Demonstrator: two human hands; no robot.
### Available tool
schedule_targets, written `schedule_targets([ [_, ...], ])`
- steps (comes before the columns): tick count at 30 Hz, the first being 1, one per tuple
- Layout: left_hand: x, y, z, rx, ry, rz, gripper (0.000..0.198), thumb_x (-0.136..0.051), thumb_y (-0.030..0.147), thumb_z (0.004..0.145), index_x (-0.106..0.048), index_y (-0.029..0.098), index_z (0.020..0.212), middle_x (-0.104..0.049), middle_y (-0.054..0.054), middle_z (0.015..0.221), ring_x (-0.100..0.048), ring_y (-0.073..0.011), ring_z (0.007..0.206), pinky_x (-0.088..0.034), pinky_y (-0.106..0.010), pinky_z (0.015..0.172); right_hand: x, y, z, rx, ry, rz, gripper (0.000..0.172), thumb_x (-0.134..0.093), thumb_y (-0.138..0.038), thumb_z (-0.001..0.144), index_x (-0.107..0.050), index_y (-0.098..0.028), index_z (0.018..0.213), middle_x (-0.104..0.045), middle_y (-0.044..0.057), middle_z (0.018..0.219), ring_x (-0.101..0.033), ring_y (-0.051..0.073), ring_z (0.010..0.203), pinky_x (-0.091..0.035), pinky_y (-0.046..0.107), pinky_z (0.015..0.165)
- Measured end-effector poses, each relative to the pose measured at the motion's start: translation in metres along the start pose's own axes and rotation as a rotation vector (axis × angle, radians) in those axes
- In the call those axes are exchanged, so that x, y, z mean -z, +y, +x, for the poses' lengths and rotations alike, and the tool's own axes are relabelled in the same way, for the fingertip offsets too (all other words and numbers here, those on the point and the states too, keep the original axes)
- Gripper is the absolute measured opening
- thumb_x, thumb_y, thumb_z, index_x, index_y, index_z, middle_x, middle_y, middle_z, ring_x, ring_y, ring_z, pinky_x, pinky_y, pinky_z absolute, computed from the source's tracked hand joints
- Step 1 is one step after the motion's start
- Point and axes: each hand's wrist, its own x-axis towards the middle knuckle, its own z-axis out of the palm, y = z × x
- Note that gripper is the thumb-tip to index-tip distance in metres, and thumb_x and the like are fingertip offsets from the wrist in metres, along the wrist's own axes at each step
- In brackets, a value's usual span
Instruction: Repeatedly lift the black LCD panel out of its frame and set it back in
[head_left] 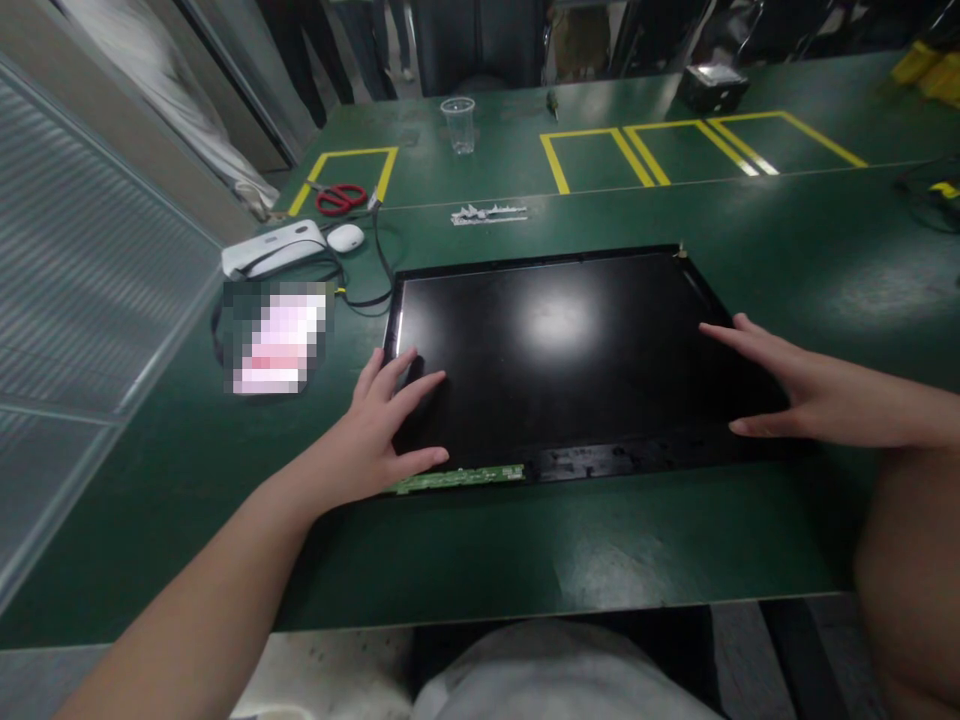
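Note:
A dark, glossy display panel (540, 370) in a black frame lies flat on the green table. Along its near edge, a thin green circuit board (469, 478) shows at the left. My left hand (394, 420) rests at the panel's left side with its fingers spread. At the right side, my right hand (780, 385) has its fingers stretched over the edge and its thumb apart. Neither hand grips anything; whether the fingertips press on the surface is hard to tell.
Left of the panel are a white device (274, 248) with cables, a white mouse (346, 238), a blurred-out item (277, 340) and red-handled scissors (342, 199). Beyond it lie small white strips (489, 215), a clear plastic cup (460, 128) and a black box (712, 88). People stand behind the table.

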Motion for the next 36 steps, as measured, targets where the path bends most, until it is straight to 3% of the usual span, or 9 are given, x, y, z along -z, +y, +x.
schedule_targets([
  [5,0.000,0.001,0.000,0.008,0.007,0.010,0.083,-0.070,0.064,0.092,-0.051,0.021,0.161,-0.026,-0.022,0.176,-0.006,-0.0580,0.161,-0.024,-0.081,0.121,0.002,-0.001,0.000,-0.010,-0.021,-0.016,0.125,-0.069,-0.079,0.069,-0.024,-0.028,0.173,-0.003,0.019,0.181,-0.009,0.042,0.163,-0.022,0.061,0.129],
  [8,0.001,0.002,0.000,0.016,-0.016,0.011,0.084,-0.068,0.065,0.093,-0.050,0.020,0.162,-0.024,-0.023,0.176,-0.004,-0.0577,0.162,-0.024,-0.080,0.121,0.004,-0.006,0.002,-0.016,0.032,0.004,0.118,-0.066,-0.082,0.070,-0.034,-0.029,0.170,-0.013,0.018,0.180,-0.015,0.044,0.163,-0.034,0.060,0.125],
  [11,0.001,0.002,0.000,0.022,0.003,0.014,0.080,-0.062,0.066,0.096,-0.050,0.020,0.161,-0.022,-0.022,0.177,-0.004,-0.0554,0.163,-0.023,-0.079,0.122,0.003,-0.011,0.010,-0.055,0.170,0.104,0.104,-0.062,-0.083,0.074,-0.047,-0.030,0.162,-0.038,0.016,0.173,-0.039,0.042,0.156,-0.049,0.054,0.116],
  [13,0.002,0.001,0.000,0.037,0.032,0.010,0.076,-0.057,0.066,0.099,-0.050,0.021,0.161,-0.022,-0.021,0.178,-0.009,-0.0520,0.163,-0.023,-0.075,0.124,0.001,-0.011,0.016,-0.146,0.288,0.186,0.096,-0.062,-0.080,0.076,-0.055,-0.027,0.155,-0.056,0.016,0.160,-0.059,0.039,0.140,-0.055,0.052,0.109],
  [16,0.005,-0.001,0.002,0.097,0.095,0.010,0.076,-0.050,0.065,0.101,-0.045,0.019,0.162,-0.024,-0.021,0.177,-0.023,-0.0453,0.162,-0.026,-0.066,0.127,-0.003,-0.008,0.025,-0.254,0.428,0.265,0.084,-0.066,-0.073,0.074,-0.064,-0.025,0.143,-0.073,0.014,0.136,-0.071,0.034,0.114,-0.061,0.050,0.094],
  [21,0.008,-0.016,0.005,0.275,0.229,0.101,0.078,-0.044,0.059,0.102,-0.046,0.006,0.158,-0.033,-0.029,0.171,-0.031,-0.0475,0.158,-0.028,-0.064,0.127,-0.002,-0.009,0.028,-0.369,0.481,0.304,0.069,-0.067,-0.060,0.071,-0.070,-0.024,0.130,-0.077,0.011,0.116,-0.069,0.028,0.095,-0.058,0.044,0.081],
  [28,0.007,-0.029,0.007,0.252,0.122,0.120,0.077,-0.037,0.058,0.101,-0.058,0.001,0.149,-0.044,-0.031,0.164,-0.042,-0.0479,0.152,-0.034,-0.064,0.124,-0.001,-0.008,0.031,-0.429,0.484,0.338,0.071,-0.069,-0.060,0.065,-0.072,-0.023,0.125,-0.077,0.010,0.107,-0.063,0.023,0.076,-0.054,0.041,0.070],
  [36,0.015,-0.027,0.012,0.237,0.163,-0.082,0.061,-0.047,0.052,0.098,-0.071,0.014,0.139,-0.053,-0.022,0.161,-0.046,-0.0434,0.151,-0.034,-0.062,0.125,-0.009,0.001,0.038,-0.386,0.473,0.254,0.070,-0.070,-0.065,0.065,-0.074,-0.022,0.120,-0.075,0.009,0.098,-0.064,0.024,0.072,-0.055,0.043,0.068],
])
